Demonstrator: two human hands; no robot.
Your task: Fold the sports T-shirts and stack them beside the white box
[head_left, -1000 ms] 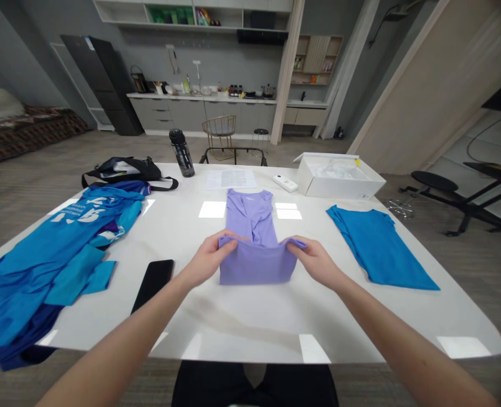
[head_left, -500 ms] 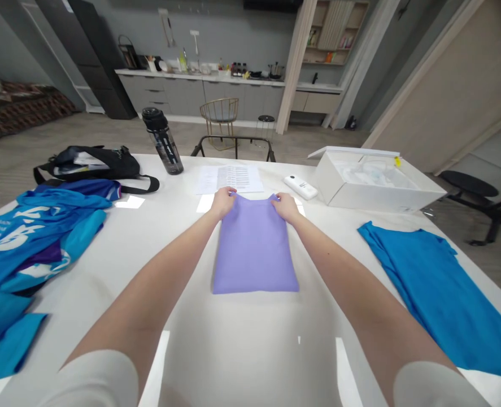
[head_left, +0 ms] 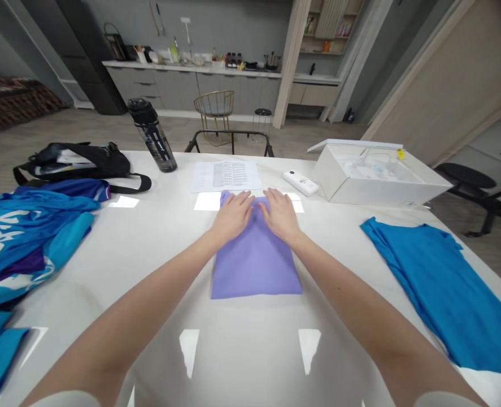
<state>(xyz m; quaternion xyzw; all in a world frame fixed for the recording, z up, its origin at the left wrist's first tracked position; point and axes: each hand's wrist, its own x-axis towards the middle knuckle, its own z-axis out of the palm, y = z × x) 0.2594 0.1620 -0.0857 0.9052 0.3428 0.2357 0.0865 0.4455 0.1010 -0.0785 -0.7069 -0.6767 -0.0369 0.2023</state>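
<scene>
Plainly, both hands lay palm down on the purple garment [head_left: 256, 271], near its far edge. The left hand [head_left: 233, 216] was unfurled, its fingers stretched forward over the cloth; the right hand [head_left: 281, 215] lay likewise, its thumb turned in toward the other, and neither gripped anything that showed. The garment sat in the middle of the desk [head_left: 250, 350], folded into a flattish block, with its near edge fairly straight and its far left corner poking out past the left fingers.

What could have spoiled things was mostly uneven pressure: if one palm pushed harder than the other, the top layer might have slid over those beneath and skewed the block. The desk looked glossy (bright reflections ran across it), so the whole garment might have slipped forward under a push. Just beyond the fingertips lay the printed paper [head_left: 227, 175], and a forward slide would probably have run into it and rucked the cloth. The white handheld device [head_left: 300, 182] lay near the right hand, close enough for a careless outward sweep to knock it.
</scene>
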